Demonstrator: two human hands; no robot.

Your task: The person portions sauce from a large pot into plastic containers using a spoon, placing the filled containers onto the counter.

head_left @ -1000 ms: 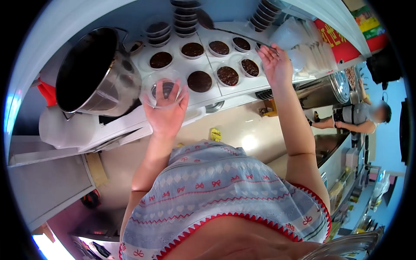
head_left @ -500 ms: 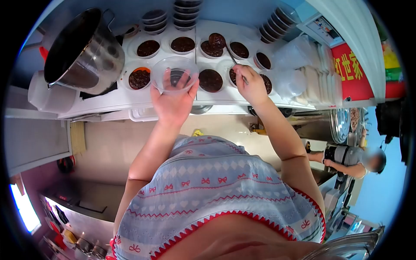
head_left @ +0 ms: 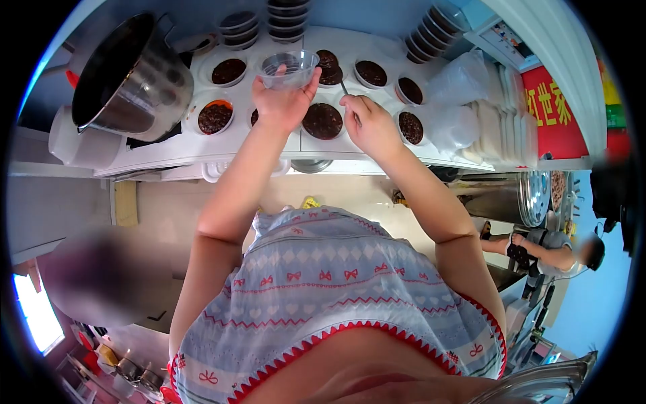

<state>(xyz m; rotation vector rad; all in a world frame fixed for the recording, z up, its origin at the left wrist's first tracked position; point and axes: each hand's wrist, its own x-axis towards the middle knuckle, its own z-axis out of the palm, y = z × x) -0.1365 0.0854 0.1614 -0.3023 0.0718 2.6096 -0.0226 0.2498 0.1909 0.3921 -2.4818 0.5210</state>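
Observation:
On my left hand (head_left: 281, 101) rests an empty clear plastic bowl (head_left: 288, 67), held up above the white counter with the fingers under it. My right hand (head_left: 369, 122) is closed round the handle of a ladle (head_left: 344, 87). The ladle's head is low at a filled bowl (head_left: 327, 62) in the back row, just right of the clear bowl. Several round bowls of dark brown sauce stand in two rows, among them a large one (head_left: 322, 121) between my hands. One front bowl (head_left: 254, 117) is mostly hidden behind my left wrist.
A tall steel pot (head_left: 151, 87) stands at the counter's left, beside a white tub (head_left: 81, 138). Stacks of filled bowls (head_left: 287, 20) line the back. Plastic bags and stacked lids (head_left: 494, 121) lie at the right. Another person (head_left: 548, 252) is far off at the right.
My left hand has carried the empty bowl up and away from me, toward the back row. My right hand has shifted left and lowered the ladle's head onto the filled bowl.

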